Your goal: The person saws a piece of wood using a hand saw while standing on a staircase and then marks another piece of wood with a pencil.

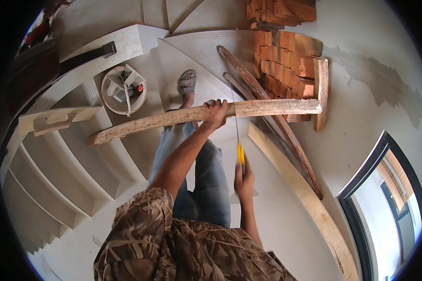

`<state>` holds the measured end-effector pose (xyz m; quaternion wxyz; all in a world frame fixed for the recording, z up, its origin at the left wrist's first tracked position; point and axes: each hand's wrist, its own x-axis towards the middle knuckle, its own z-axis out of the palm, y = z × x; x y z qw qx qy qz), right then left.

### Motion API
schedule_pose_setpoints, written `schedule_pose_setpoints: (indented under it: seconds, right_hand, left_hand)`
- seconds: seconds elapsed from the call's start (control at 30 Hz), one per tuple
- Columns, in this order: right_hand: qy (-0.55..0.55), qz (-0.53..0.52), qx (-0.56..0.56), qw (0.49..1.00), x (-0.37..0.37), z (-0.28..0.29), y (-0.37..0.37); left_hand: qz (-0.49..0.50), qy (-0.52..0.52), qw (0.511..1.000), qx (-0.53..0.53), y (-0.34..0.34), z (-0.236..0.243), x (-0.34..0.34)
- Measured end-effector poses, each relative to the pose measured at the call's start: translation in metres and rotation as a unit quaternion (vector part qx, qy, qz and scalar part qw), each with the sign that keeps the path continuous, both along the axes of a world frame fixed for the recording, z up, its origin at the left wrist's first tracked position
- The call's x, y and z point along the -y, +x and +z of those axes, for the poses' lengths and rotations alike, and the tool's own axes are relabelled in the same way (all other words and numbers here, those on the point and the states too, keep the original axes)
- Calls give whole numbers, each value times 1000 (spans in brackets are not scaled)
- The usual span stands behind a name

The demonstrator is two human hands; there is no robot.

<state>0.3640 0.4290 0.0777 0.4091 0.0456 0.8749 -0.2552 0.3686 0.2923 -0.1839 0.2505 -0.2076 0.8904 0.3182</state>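
Note:
A rough wooden beam [276,107] lies crosswise in front of me. My left hand [214,114] grips it near its middle, fingers closed over the top. My right hand [244,180] is closed on the yellow handle of a hand saw [240,153], whose long thin blade crosses the beam just right of my left hand. Under the beam, my sandalled foot [187,82] is on the pale landing. Stacked red bricks [288,51] and a short upright-looking timber [321,79] sit at the beam's right end.
A white bucket [109,98] holding tools stands at left, by descending stairs [65,178] and a white board with a cut-out [84,112]. A reddish-brown plank [300,164] lies diagonally at right, beside a long pale board [295,187]. A black-framed window [370,210] is at lower right.

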Motion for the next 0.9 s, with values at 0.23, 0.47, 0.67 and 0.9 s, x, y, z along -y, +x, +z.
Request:
schedule_pose_setpoints:
  seconds: [0.23, 0.47, 0.67, 0.9]
  right_hand:
    - [33, 23, -9, 999, -24, -14, 15]
    - [-18, 67, -69, 995, -47, 42, 42]
    - [30, -2, 36, 999, -7, -6, 4]
    - [10, -16, 20, 1000, -22, 50, 32]
  left_hand:
    - [0, 14, 1000, -1, -4, 10, 1]
    - [7, 47, 999, 13, -3, -6, 6]
    - [-4, 68, 997, 21, -3, -12, 9]
    - [-21, 114, 991, 65, -17, -19, 24]
